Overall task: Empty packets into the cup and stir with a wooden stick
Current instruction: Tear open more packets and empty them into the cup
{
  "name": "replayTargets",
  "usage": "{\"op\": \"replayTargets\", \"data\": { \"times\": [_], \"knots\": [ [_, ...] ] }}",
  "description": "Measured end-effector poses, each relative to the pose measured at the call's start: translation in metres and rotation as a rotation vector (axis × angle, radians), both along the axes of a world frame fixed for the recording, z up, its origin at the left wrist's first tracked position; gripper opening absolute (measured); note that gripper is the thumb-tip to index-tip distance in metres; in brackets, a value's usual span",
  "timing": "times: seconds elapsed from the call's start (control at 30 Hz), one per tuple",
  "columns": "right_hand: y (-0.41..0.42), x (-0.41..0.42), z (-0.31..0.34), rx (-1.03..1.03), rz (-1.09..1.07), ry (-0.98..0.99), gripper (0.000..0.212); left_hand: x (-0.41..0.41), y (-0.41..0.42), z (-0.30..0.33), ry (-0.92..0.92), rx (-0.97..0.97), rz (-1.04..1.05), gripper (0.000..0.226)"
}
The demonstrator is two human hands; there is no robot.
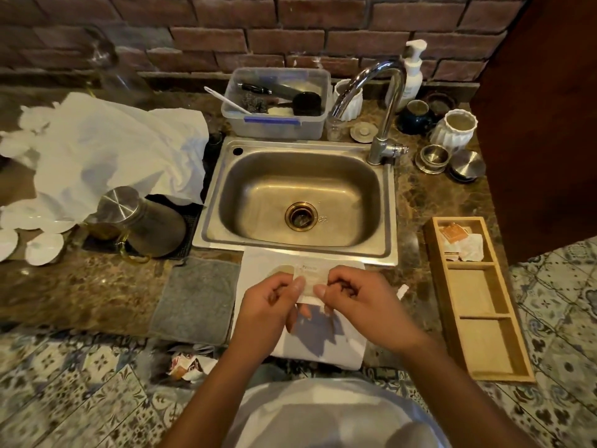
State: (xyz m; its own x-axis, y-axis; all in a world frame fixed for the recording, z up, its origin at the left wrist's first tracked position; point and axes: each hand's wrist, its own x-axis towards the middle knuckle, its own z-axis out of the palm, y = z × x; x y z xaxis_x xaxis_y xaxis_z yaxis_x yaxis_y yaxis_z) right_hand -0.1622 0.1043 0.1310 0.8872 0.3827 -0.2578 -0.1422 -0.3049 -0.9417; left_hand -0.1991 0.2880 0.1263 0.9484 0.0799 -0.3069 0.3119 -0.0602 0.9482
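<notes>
Both hands meet over the front edge of the counter [97, 286], just before the sink [300, 195]. The left hand [268, 305] and right hand [358, 299] each pinch one small pale packet [308, 279] between thumb and fingers, held flat between them. Its faint printing is too blurred to read. Below lies a white cloth [323, 344] hanging over the front edge, with a grey mat [197, 299] just to its left.

At the counter's right edge sits a wooden tray [478, 305] of three compartments; more packets [462, 244] lie in the far one. Torn wrappers [187, 367] lie on the patterned tile floor [80, 392].

The counter is brown marbled stone against a red brick wall [258, 33]. Behind the sink stand a plastic tub [277, 105], a tap [384, 114] and a pump bottle [413, 72], its label unreadable. No cup can be made out with certainty.
</notes>
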Motion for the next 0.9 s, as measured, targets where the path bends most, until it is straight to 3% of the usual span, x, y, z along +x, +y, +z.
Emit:
{"op": "replayTargets", "data": {
  "times": [0.27,0.9],
  "knots": [
    [0.027,-0.014,-0.027,-0.093,0.020,0.226,0.039,-0.015,0.032,-0.031,0.092,0.049,-0.087,0.034],
    [0.062,-0.011,-0.055,-0.135,-0.038,0.466,0.043,-0.011,0.053,-0.066,0.199,0.162,-0.127,0.038]
  ]
}}
